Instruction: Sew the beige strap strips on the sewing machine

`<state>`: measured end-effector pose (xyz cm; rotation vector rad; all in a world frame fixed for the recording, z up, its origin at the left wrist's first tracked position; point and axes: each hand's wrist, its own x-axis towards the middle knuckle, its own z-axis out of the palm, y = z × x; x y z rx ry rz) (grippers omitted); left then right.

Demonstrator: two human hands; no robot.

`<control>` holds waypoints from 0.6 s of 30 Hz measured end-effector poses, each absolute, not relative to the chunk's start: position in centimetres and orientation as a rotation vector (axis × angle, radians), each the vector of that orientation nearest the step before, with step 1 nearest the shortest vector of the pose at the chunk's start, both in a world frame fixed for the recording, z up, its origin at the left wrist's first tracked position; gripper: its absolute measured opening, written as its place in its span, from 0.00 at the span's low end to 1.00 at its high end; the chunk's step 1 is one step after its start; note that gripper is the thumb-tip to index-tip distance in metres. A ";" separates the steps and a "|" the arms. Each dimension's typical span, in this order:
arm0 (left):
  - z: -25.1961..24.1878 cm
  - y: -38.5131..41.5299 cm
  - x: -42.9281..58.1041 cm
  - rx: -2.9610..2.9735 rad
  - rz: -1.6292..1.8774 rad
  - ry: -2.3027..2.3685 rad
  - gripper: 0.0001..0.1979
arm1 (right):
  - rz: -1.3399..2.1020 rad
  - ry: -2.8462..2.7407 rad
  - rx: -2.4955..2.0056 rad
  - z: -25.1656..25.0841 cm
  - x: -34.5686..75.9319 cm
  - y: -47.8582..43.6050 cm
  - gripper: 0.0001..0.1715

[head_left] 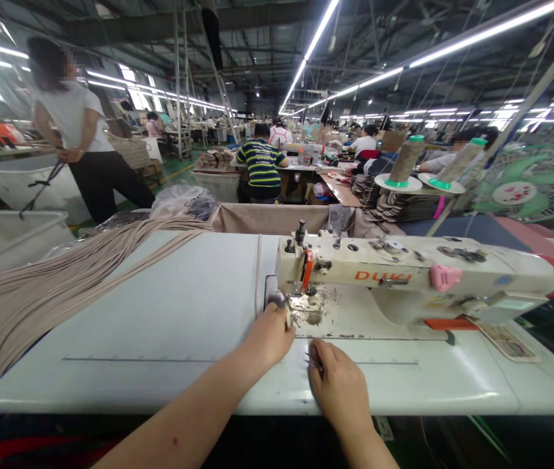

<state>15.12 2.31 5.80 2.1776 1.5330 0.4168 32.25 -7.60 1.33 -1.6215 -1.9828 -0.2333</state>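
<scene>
My left hand (269, 335) is closed beside the needle area of a white sewing machine (384, 273). Its fingers pinch the end of a beige fabric strip (258, 273), which runs back over the white table (183, 312) to its far edge. Partly covered by that hand is the metal needle plate (303, 303). My right hand (340, 384) rests near the table's front edge, curled around small thread snips (312, 359). Two pointed metal tips stick out to the left; the handle is hidden in the palm.
A heap of long beige strips (76, 273) covers the table's left side. Behind the table stands a beige cloth-lined bin (267, 218). Thread cones (406, 163) and a green fan (525, 185) are at right. One person (74, 117) stands left; another (261, 163) sits ahead.
</scene>
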 end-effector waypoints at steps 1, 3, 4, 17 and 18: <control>5.8 2.2 15.2 2.183 0.397 1.534 0.09 | -0.236 -1.984 -1.608 1.3 32.3 -7.6 0.21; 5.9 1.8 15.4 2.192 0.358 1.528 0.10 | -0.240 -1.971 -1.590 1.1 32.3 -7.5 0.21; 5.9 1.6 15.4 2.195 0.340 1.517 0.11 | -0.239 -1.954 -1.583 1.1 32.3 -7.5 0.22; 1.6 1.4 11.9 2.596 0.645 1.109 0.16 | 0.301 -1.400 -1.410 2.2 35.1 -12.3 0.18; 1.1 1.7 11.8 2.624 0.709 1.047 0.16 | 0.310 -1.305 -1.446 1.9 35.8 -13.1 0.21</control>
